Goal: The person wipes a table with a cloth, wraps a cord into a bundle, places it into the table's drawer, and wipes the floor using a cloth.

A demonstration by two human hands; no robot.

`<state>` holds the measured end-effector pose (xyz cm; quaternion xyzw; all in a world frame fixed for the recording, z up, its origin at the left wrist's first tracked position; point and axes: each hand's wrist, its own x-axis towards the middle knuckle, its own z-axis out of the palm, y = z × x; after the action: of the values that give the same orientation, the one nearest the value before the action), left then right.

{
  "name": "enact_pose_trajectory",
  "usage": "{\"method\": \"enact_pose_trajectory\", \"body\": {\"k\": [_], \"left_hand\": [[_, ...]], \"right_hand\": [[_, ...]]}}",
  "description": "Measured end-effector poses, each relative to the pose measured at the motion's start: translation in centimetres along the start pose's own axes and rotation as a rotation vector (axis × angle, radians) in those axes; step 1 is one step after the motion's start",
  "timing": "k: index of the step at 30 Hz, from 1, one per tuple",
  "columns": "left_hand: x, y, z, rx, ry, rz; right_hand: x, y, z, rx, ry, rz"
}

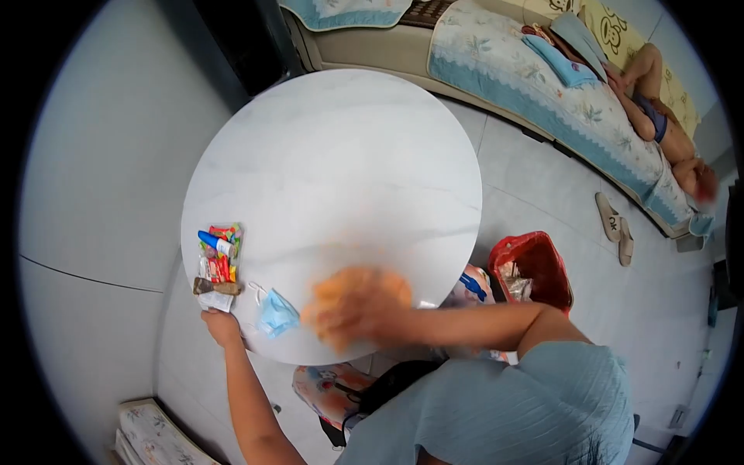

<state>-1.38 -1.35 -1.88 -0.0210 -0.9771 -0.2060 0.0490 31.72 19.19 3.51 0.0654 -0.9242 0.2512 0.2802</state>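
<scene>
My right hand [368, 316] presses on an orange cloth [341, 291] near the front edge of the white round table [349, 155]; both are smeared by motion. At the table's left edge, my left hand [222, 326] touches the white near end of a clear tray [239, 242], its fingers mostly hidden. The tray carries colourful wrapped sweets [222, 269], a blue-and-white tube [215, 242] and a brown item [217, 287] that I cannot make out. Between my hands lies a light blue face mask [277, 313] with white ear loops.
A red bin [570, 291] with rubbish inside stands right of the table, beside a patterned stool [471, 287]. A person [655, 116] lies on the sofa [496, 70] at the back right. Slippers [614, 225] are on the tiled floor. A grey wall [93, 178] borders the left.
</scene>
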Motion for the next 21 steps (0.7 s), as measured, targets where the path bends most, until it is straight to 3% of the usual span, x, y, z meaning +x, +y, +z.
{"method": "enact_pose_trajectory", "body": {"k": [2, 4, 5, 8, 10, 12, 14, 15, 17, 18, 20, 21], "left_hand": [[0.1, -0.2, 0.2, 0.014, 0.034, 0.033], [-0.2, 0.1, -0.2, 0.002, 0.037, 0.031], [-0.3, 0.3, -0.1, -0.015, 0.032, 0.02], [-0.5, 0.4, -0.3, 0.002, 0.03, 0.013], [-0.1, -0.2, 0.3, 0.008, 0.051, 0.028], [-0.1, -0.2, -0.1, 0.007, 0.083, 0.023], [-1.0, 1.1, -0.8, 0.056, 0.035, -0.028], [-0.9, 1.0, -0.7, 0.042, 0.041, -0.041], [-0.9, 1.7, -0.9, 0.04, 0.051, -0.059], [-1.1, 1.7, -0.9, 0.055, 0.038, -0.063], [-0.9, 1.4, -0.6, 0.069, 0.055, -0.073], [-1.0, 1.5, -0.8, 0.064, 0.048, -0.072]], "right_hand": [[0.8, 0.7, 1.8, 0.046, -0.027, -0.057], [0.9, 4.8, 3.3, -0.064, -0.04, 0.11], [1.1, 8.5, 2.7, 0.118, 0.019, 0.335], [0.9, 17.3, -5.9, -0.407, 0.279, 0.557], [-2.0, 25.3, -10.9, -0.824, 0.337, 0.505], [-3.6, 29.1, -16.1, -0.971, 0.325, 0.641], [-2.8, 30.3, -20.2, -0.703, 0.164, 1.3], [-2.3, 29.9, -20.5, -0.701, 0.162, 1.277], [-1.1, 29.2, -20.4, -0.833, 0.583, 0.819], [0.8, 29.9, -18.6, -0.701, 0.695, 0.76], [6.6, 24.1, -14.1, -0.542, 0.359, 0.819], [8.1, 21.2, -10.1, -0.69, 0.45, 0.3]]}}
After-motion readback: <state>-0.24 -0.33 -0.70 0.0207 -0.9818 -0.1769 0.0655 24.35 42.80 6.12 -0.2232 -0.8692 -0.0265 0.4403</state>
